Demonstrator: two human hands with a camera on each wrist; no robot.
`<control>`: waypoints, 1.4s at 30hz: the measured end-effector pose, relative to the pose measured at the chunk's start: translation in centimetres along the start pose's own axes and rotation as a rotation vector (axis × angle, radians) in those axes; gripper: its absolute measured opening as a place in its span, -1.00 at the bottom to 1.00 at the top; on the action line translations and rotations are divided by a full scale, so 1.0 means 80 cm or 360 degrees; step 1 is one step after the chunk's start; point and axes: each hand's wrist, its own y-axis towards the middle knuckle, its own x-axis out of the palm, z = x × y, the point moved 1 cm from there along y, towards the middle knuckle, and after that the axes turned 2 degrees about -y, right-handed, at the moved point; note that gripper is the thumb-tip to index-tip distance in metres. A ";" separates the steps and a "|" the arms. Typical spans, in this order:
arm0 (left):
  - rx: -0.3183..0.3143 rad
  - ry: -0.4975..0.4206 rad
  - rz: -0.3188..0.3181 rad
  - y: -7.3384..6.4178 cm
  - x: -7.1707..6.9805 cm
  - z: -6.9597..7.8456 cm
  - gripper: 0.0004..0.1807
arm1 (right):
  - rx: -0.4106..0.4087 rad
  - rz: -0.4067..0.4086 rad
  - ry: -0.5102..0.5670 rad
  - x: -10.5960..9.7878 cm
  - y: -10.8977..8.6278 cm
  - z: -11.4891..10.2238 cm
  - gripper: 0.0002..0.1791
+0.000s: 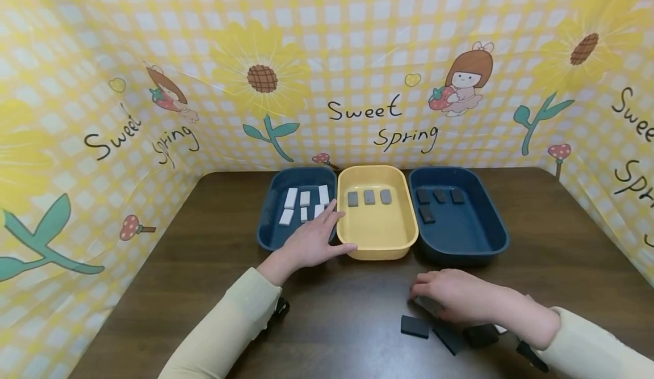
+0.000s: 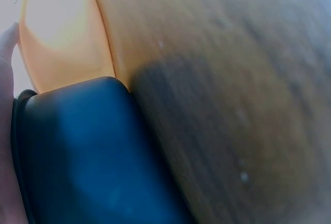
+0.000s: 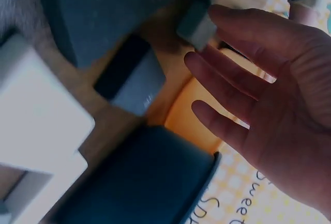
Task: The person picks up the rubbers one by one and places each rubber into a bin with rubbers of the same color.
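My left hand point(image 1: 311, 243) rests with its fingers spread across the rims between the left blue tray point(image 1: 265, 237) and the yellow tray point(image 1: 378, 231). In the left wrist view only a sliver of that hand shows beside the blue tray wall point(image 2: 93, 151). Over the table in front of the right blue tray point(image 1: 480, 226), my right hand point(image 1: 460, 297) has its fingers bent down and pinches a small grey block point(image 3: 199, 30). Beside it lie a black block point(image 1: 415, 327), a longer dark block point(image 1: 449, 338) and another black one point(image 1: 481, 335).
Several white blocks point(image 1: 290, 198) lie in the left blue tray, three grey blocks point(image 1: 369, 197) in the yellow one, and several black blocks point(image 1: 457, 196) in the right one. A white piece point(image 1: 499, 329) shows partly beneath my right wrist. A patterned cloth point(image 1: 327, 55) stands behind the trays.
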 end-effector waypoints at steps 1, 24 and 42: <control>0.0004 0.0001 -0.0001 0.000 0.000 0.000 -0.01 | 0.0006 -0.0021 0.0011 0.001 0.001 -0.001 -0.57; -0.0022 -0.0006 -0.0007 0.001 0.000 0.001 0.00 | 0.0031 -0.0030 0.0022 0.009 0.002 0.003 -0.58; 0.0006 -0.0010 0.0011 0.000 0.000 0.001 -0.02 | 0.0042 -0.0030 0.0009 0.009 0.003 0.002 -0.58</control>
